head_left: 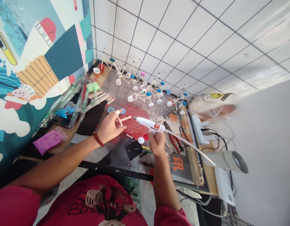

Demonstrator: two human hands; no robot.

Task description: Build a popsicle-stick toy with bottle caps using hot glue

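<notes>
In the head view, my left grip (109, 127) pinches the stick frame (124, 119) above the surface (141, 112), just beside the nozzle (134, 117); my right grip (157, 143) wraps the glue gun (147, 123). The frame is likely light, stiff and fragile; hold it opposite the nozzle.

I'm on one head cam, facing forward and down. Near view: tabletop (135, 109) mid-frame, tiled wall (173, 37) above.

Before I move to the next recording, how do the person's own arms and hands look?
Crimson sleeves above bare forearms. The left hand is ungloved, with a dark red beaded bracelet at its wrist; the right hand is ungloved, its wrist unadorned.
</notes>
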